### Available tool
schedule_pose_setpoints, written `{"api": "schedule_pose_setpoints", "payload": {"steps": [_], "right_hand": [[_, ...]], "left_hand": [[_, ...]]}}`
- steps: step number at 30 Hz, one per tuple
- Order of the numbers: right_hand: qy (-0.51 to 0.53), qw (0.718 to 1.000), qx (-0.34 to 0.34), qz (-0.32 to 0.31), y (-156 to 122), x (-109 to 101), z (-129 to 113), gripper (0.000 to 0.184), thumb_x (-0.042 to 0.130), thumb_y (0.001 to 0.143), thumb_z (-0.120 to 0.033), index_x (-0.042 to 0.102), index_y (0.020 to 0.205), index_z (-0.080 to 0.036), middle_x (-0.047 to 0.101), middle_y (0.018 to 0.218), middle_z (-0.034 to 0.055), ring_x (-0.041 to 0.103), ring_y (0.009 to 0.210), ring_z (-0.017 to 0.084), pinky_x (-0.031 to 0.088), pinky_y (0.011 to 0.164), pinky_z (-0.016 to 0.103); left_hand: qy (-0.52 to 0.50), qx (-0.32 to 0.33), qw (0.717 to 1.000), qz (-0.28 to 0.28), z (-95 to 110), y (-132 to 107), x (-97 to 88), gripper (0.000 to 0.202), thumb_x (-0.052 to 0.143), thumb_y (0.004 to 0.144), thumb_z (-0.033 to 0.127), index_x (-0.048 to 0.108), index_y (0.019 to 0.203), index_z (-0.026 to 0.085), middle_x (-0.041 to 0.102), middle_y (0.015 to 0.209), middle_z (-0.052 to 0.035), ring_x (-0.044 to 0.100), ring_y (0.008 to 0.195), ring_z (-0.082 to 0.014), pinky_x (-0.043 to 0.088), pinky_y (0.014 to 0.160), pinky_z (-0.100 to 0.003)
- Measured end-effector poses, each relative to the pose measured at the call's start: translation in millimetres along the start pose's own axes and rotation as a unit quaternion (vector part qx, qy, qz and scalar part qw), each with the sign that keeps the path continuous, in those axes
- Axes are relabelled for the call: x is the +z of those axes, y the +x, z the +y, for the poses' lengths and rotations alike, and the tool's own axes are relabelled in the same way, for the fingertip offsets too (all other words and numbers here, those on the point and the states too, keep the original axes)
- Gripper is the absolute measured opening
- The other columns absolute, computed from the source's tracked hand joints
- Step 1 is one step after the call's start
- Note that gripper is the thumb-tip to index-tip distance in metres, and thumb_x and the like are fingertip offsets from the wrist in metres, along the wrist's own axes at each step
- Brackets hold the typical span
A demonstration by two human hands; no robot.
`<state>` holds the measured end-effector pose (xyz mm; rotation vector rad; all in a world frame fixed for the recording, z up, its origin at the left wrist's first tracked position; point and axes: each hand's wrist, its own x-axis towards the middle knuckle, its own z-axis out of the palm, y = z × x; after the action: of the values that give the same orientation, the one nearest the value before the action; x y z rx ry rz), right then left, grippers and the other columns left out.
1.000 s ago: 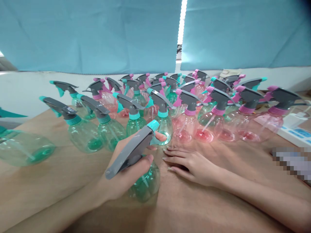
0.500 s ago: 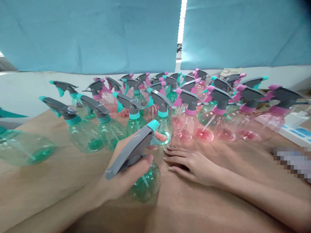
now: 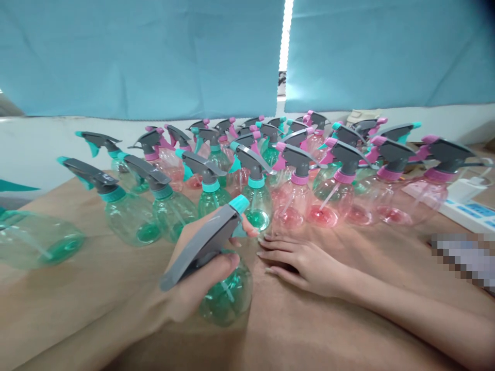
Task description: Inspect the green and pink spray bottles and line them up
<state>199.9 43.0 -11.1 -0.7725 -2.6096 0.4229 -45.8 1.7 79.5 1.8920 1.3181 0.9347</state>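
My left hand is wrapped round the neck of a green spray bottle. Its grey trigger head with a turquoise nozzle rises above my fingers, and the neck is hidden by them. To the right, my right hand lies palm down on the brown tabletop, fingers extended and holding nothing. Just beyond both hands stands a front row of spray bottles, among them a green one and a pink one.
Several more green and pink spray bottles crowd the back of the table. At the far left is another green bottle. On the right are a white power strip and a pixelated flat object. Blue curtains hang behind.
The held spray bottle and my left hand have shifted slightly left and down, while the whole view has also drifted a little. My right hand stays flat on the table.
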Motion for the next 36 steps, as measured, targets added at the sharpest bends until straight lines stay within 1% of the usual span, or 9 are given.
{"api": "schedule_pose_setpoints", "payload": {"steps": [3,6,9,12,17,20,24,27,36], "right_hand": [[0.003,1.000,0.000,0.002,-0.2,1.0,0.7,0.037,0.048,0.100,-0.035,0.065,0.128,-0.017,0.061,0.138,0.0079,0.052,0.133,0.021,0.043,0.112,0.038],[0.003,1.000,0.000,0.002,-0.4,1.6,1.0,0.037,0.048,0.100,-0.035,0.065,0.128,-0.018,0.061,0.139,0.0073,0.052,0.133,0.022,0.044,0.111,0.039],[0.004,1.000,0.000,0.004,-0.4,1.5,0.4,0.037,0.048,0.100,-0.035,0.065,0.128,-0.017,0.062,0.138,0.0076,0.053,0.133,0.022,0.044,0.111,0.039],[0.008,1.000,-0.001,0.008,-0.5,1.5,0.0,0.037,0.047,0.101,-0.035,0.065,0.127,-0.017,0.062,0.137,0.0084,0.053,0.132,0.022,0.044,0.111,0.039],[0.005,1.000,-0.002,0.010,-0.6,1.6,-0.4,0.038,0.046,0.101,-0.036,0.065,0.128,-0.018,0.062,0.137,0.0080,0.054,0.132,0.023,0.046,0.110,0.040],[-0.001,1.000,0.000,0.008,0.0,0.9,-0.9,0.039,0.044,0.101,-0.036,0.065,0.128,-0.017,0.062,0.137,0.0078,0.054,0.131,0.023,0.047,0.108,0.040],[-0.001,1.000,-0.004,0.003,0.6,0.3,-1.3,0.040,0.043,0.102,-0.036,0.065,0.128,-0.016,0.062,0.138,0.0090,0.055,0.130,0.024,0.047,0.108,0.042],[0.003,1.000,-0.003,0.004,0.5,1.0,-1.3,0.040,0.042,0.101,-0.036,0.065,0.128,-0.016,0.061,0.138,0.0089,0.055,0.130,0.025,0.047,0.108,0.043],[0.006,1.000,-0.009,0.021,-0.7,2.9,-0.8,0.038,0.044,0.101,-0.036,0.064,0.128,-0.019,0.061,0.138,0.0096,0.055,0.130,0.025,0.048,0.106,0.044]], "left_hand": [[-0.033,-0.005,0.999,-0.014,7.6,3.9,0.8,0.029,0.057,0.076,0.028,0.069,0.102,0.027,0.069,0.094,-0.0011,0.063,0.087,-0.0237,0.051,0.073,-0.032],[-0.059,0.008,0.998,-0.010,15.6,8.7,3.1,0.028,0.054,0.066,0.026,0.068,0.090,0.024,0.061,0.080,0.0001,0.053,0.067,-0.0184,0.043,0.056,-0.028],[-0.058,-0.011,0.998,-0.016,20.0,10.7,3.9,0.024,0.054,0.068,0.027,0.066,0.089,0.023,0.047,0.067,0.0040,0.037,0.050,-0.0123,0.032,0.046,-0.026],[-0.053,-0.007,0.998,-0.031,21.0,9.6,3.8,0.018,0.053,0.071,0.027,0.062,0.086,0.023,0.039,0.061,0.0058,0.033,0.048,-0.0120,0.028,0.047,-0.026],[-0.052,-0.010,0.999,0.012,19.2,4.7,7.0,0.011,0.056,0.077,0.032,0.060,0.080,0.024,0.047,0.061,0.0046,0.044,0.052,-0.0146,0.036,0.051,-0.028],[-0.054,-0.014,0.998,0.022,19.7,3.6,8.8,0.013,0.056,0.082,0.033,0.064,0.088,0.026,0.056,0.069,0.0028,0.056,0.061,-0.0175,0.046,0.059,-0.030],[-0.026,0.029,0.999,0.007,22.4,4.7,7.6,0.024,0.060,0.083,0.029,0.064,0.107,0.028,0.068,0.104,-0.0015,0.065,0.102,-0.0246,0.053,0.087,-0.036],[0.003,0.053,0.999,-0.002,22.6,3.1,7.2,0.039,0.064,0.078,0.025,0.060,0.117,0.028,0.065,0.122,-0.0037,0.062,0.113,-0.0268,0.053,0.093,-0.038],[0.023,0.021,0.999,0.014,24.6,-3.0,13.1,0.048,0.058,0.076,0.022,0.060,0.123,0.029,0.071,0.110,-0.0032,0.065,0.111,-0.0286,0.053,0.092,-0.041]]}}
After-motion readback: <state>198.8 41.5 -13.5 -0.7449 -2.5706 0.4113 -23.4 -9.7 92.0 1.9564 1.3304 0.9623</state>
